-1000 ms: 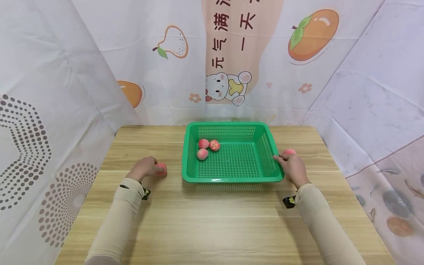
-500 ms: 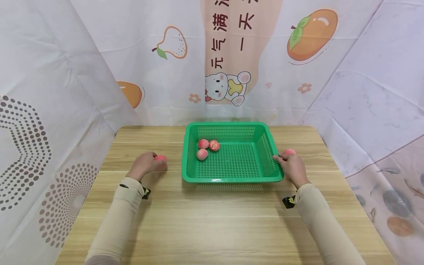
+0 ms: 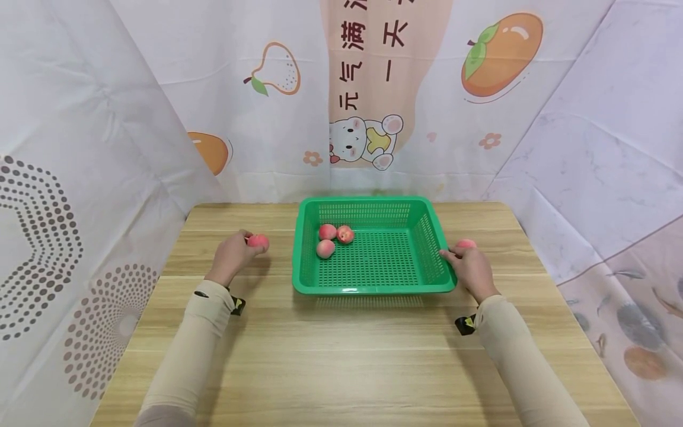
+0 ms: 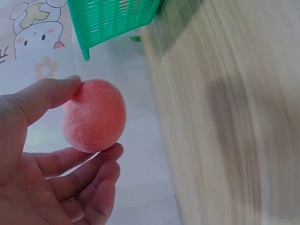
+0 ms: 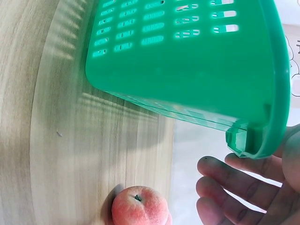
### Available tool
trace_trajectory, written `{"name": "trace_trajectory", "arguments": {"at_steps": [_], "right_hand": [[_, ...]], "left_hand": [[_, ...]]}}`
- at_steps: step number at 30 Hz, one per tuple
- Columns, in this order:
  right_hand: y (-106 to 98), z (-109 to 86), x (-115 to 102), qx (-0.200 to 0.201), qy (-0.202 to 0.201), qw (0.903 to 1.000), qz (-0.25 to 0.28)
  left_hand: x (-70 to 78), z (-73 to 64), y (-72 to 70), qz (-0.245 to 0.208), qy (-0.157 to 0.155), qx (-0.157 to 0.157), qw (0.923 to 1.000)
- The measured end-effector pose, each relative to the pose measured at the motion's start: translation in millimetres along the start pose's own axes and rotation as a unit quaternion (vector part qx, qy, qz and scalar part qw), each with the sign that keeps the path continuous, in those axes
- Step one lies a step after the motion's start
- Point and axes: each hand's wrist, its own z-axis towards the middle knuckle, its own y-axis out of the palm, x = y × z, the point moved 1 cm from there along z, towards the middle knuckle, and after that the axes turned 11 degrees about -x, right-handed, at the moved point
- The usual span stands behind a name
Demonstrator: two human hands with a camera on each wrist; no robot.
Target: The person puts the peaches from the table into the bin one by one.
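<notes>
My left hand [image 3: 232, 256] pinches a pink peach [image 4: 95, 116] between thumb and fingertips, raised above the table left of the green plastic basket [image 3: 368, 290]. In the left wrist view the other fingers curl below the fruit. At the basket's right side, my right hand [image 3: 471, 270] grips the rim, with the thumb partly hidden behind it in the right wrist view. Three peaches sit inside the basket's left end, one of them a pale peach [image 3: 325, 248]. Just beyond the right hand, another peach [image 5: 139, 207] lies on the table outside the basket.
The basket stands on a wooden table [image 3: 341, 362], near its back edge. Printed curtains [image 3: 277, 136] hang behind the table and along both sides. A small black device [image 3: 465, 324] is worn at the right wrist, and another at the left.
My left hand has lifted the peach off the table and moved slightly away from me. The right hand and the basket have stayed in place.
</notes>
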Motion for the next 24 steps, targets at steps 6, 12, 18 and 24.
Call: {"name": "trace_trajectory", "arguments": {"at_steps": [6,12,18,24], "right_hand": [[1,0.6,1,0.007,-0.008,0.9999,-0.005],[1,0.8,2,0.009,-0.011,0.9999,-0.008],[1,1.5,3,0.013,-0.017,0.9997,-0.01],[1,1.1,2,0.011,-0.014,0.9998,-0.007]], "left_hand": [[6.3,2.4,-0.9,0.002,0.027,0.041,0.9988],[15.2,5.7,-2.5,-0.017,0.037,0.059,0.9974],[26.0,6.2,-6.1,-0.037,0.048,0.095,0.9936],[36.2,10.2,-7.9,-0.025,0.077,0.121,0.9893]]}}
